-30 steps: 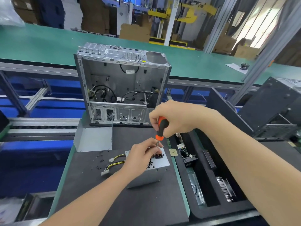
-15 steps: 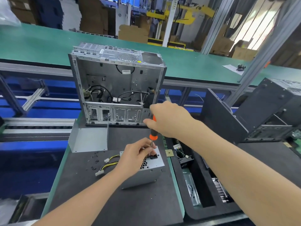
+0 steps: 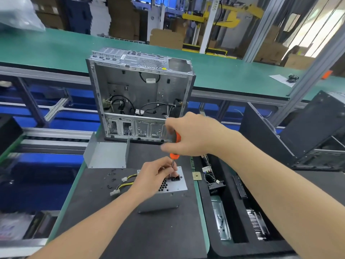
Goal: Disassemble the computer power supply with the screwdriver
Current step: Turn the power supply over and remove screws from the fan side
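Power supply: the power supply (image 3: 164, 201) stands on the black mat (image 3: 130, 230), in front of the open computer case (image 3: 140, 94) and apart from it.
Its look: a plain silver metal box, with a honeycomb vent and a black mains socket on the face turned up. Yellow-and-black cables (image 3: 124, 182) with white plugs trail out to its left.
Screwdriver: the screwdriver (image 3: 174, 156) has an orange handle and stands nearly upright. Its tip is down on the top face beside the socket, hidden behind fingers.
Left hand: the left hand (image 3: 153, 177) rests on the box, its fingertips pinched round the shaft low down to steady it.
Right hand: the right hand (image 3: 194, 135) has its fingers wrapped round the handle; it is blurred, probably from turning.
Progress: the unit is already out of the case. Small dark bits, probably screws (image 3: 112, 176), lie loose on the mat.
Left to do: the shell looks closed, so this screw and probably others must come out before the cover lifts off.
Around it: a bent grey metal panel (image 3: 107, 155) stands behind it. A black tray (image 3: 233, 212) of removed parts lies to its right.
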`<state>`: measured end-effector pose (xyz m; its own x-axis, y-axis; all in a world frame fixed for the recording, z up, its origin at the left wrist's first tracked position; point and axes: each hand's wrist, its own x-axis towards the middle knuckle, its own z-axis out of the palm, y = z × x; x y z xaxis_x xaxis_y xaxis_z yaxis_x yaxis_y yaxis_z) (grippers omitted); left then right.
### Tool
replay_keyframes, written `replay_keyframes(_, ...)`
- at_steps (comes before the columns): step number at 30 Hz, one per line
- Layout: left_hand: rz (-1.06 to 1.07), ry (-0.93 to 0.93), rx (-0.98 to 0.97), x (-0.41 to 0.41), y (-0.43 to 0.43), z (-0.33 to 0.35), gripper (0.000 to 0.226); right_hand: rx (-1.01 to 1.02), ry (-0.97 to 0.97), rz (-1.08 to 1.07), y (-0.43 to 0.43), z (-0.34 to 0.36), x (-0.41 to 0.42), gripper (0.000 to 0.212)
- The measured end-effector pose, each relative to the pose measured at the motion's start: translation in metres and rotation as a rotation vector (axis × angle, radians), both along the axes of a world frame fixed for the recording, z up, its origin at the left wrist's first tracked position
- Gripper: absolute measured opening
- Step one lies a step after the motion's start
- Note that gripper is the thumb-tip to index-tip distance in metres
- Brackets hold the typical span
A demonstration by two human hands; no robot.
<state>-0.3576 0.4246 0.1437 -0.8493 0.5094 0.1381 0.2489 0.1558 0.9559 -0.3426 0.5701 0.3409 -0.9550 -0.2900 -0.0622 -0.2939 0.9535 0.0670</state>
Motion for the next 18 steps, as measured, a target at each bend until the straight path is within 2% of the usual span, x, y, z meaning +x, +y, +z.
replay_keyframes(2,0.007,0.005,-0.002,0.0,0.001,-0.001,0.03,0.18,0.177,-0.141,-0.006,-0.005,0.002,0.065)
replay_keyframes(4,-0.001,-0.003,0.011,-0.001,0.002,-0.001,0.032,0.153,0.183,-0.204,-0.013,-0.011,0.003,0.069)
replay_keyframes(6,-0.012,-0.016,0.028,-0.001,0.0,-0.002,0.031,0.102,0.138,-0.158,-0.013,-0.013,0.001,0.057)
replay_keyframes(11,-0.027,0.002,0.03,-0.001,-0.002,-0.002,0.028,-0.103,-0.143,0.128,-0.003,0.006,0.001,0.007)
replay_keyframes(14,-0.03,0.018,0.017,-0.001,-0.002,-0.001,0.028,-0.084,-0.255,0.191,-0.001,0.013,-0.001,0.016)
replay_keyframes(18,-0.019,0.002,0.032,0.0,-0.001,-0.001,0.026,-0.11,-0.274,0.174,0.0,0.011,-0.001,0.02)
